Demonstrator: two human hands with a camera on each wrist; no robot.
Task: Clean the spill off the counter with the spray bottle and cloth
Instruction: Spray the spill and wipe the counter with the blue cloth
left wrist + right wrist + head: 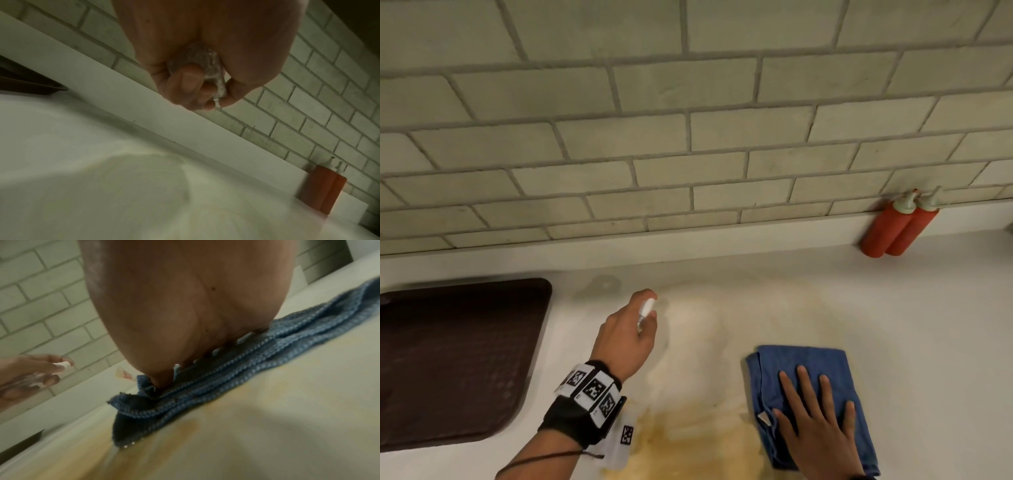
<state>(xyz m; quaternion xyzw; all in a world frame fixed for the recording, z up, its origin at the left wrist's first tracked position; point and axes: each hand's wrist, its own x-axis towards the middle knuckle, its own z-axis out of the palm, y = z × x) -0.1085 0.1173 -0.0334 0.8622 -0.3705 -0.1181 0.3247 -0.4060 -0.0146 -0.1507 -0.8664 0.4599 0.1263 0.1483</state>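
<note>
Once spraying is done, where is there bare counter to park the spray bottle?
Bare counter lies right of the blue cloth, in front of the red squeeze bottles. A dry strip also runs along the backsplash behind the spill. It is crowded on the left: the brown tray, and the left hand gripping the spray bottle.
</note>
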